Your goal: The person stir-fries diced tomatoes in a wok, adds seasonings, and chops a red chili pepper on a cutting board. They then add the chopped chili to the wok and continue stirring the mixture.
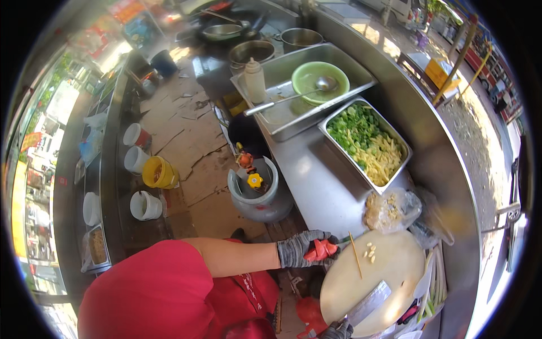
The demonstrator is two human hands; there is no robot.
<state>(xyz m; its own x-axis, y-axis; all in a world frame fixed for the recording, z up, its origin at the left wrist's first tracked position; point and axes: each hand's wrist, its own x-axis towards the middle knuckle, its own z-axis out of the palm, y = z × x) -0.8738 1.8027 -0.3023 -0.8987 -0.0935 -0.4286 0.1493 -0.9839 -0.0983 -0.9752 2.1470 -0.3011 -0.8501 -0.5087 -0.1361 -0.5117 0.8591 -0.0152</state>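
Note:
My left hand (308, 249), in a grey knit glove, is closed around cut red pieces (322, 250) that look like vegetable wedges. It is just left of a round pale cutting board (394, 267). At the bottom edge, my gloved right hand (337, 330) grips a cleaver (369, 302), mostly by its hidden handle. The wide blade lies over the lower part of the board. A thin wooden stick (355, 255) rests near the board's left edge, and several small peeled garlic cloves (371, 253) lie beside it.
Beyond the board are a clear plastic bag (393, 209) and a steel pan (406, 157) of chopped greens and pale strips. Farther off, a steel tray (283, 134) holds a green bowl (305, 76), ladle and squeeze bottle. A gas cylinder (262, 207) and buckets (146, 206) stand left.

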